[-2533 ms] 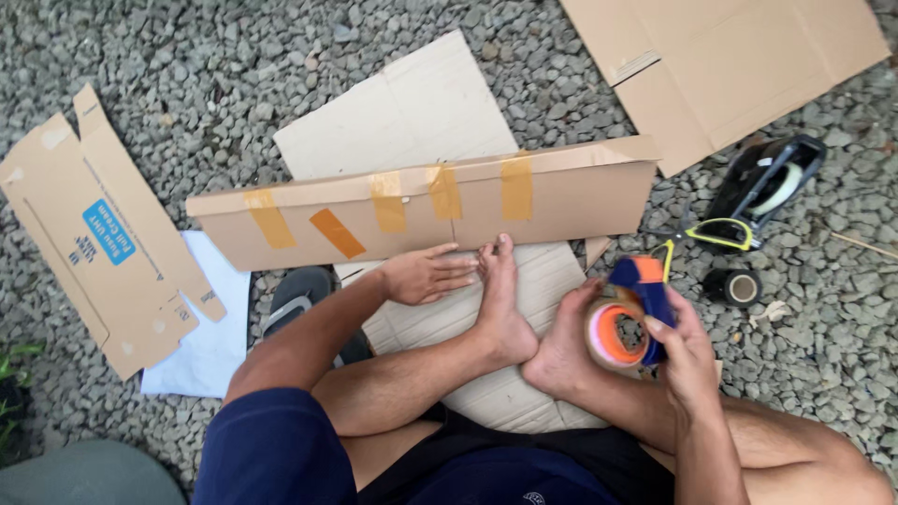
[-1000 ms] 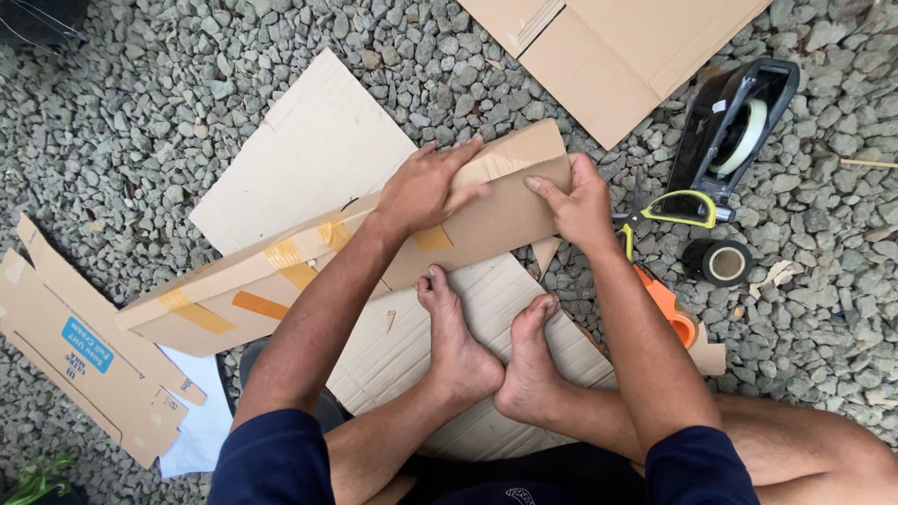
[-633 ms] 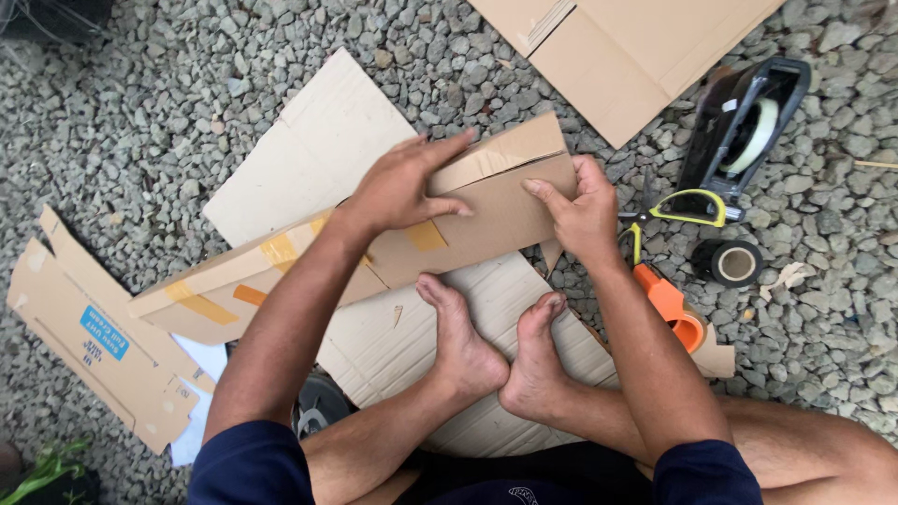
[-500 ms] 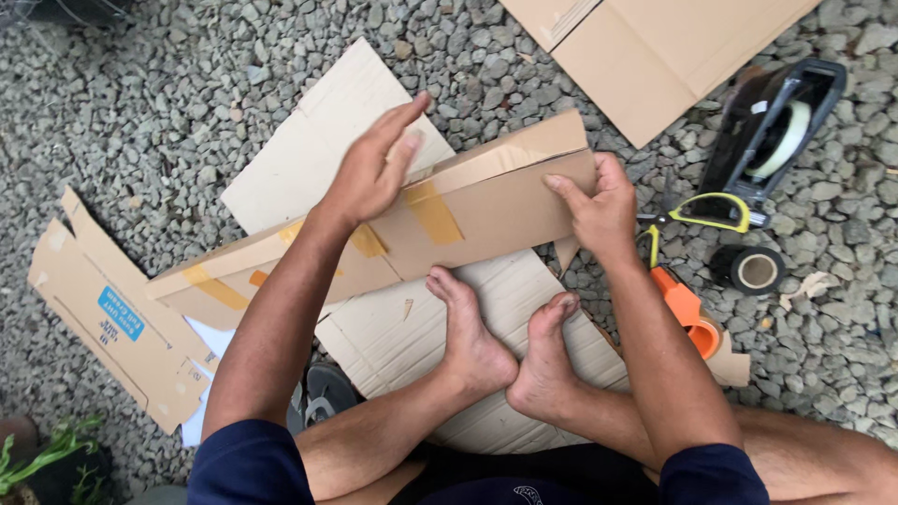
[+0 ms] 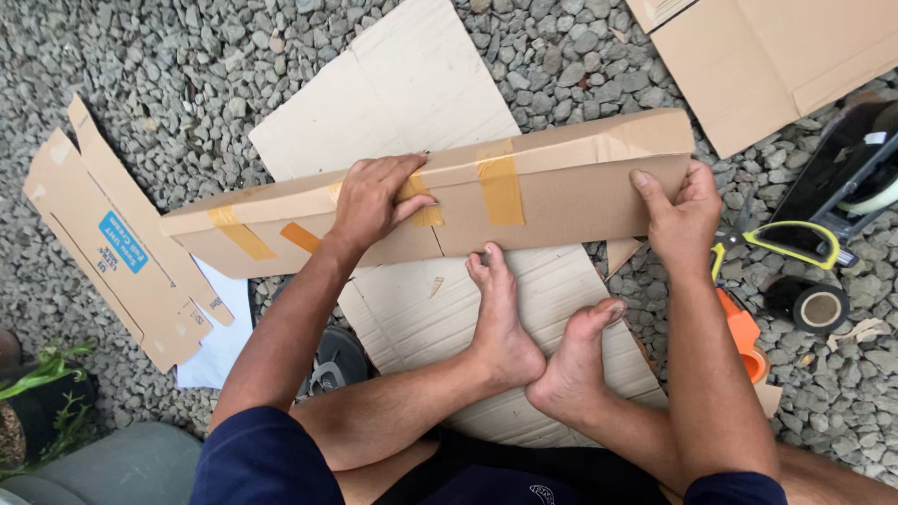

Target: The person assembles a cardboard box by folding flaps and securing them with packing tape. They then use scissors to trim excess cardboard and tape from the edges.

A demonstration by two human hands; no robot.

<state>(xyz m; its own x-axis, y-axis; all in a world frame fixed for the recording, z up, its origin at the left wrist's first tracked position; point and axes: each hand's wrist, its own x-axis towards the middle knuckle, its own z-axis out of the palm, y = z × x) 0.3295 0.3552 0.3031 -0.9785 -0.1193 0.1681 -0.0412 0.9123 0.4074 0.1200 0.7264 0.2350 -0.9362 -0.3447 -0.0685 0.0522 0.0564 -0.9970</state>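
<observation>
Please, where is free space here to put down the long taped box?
The flat cardboard sheet behind the long taped box is bare, also the gravel at upper left. Crowded at right: yellow-handled scissors, black tape roll, tape dispenser.

One long taped cardboard box (image 5: pixel 524 196), four flat cardboard pieces, one black tape roll (image 5: pixel 816 307), two tape dispensers.
</observation>
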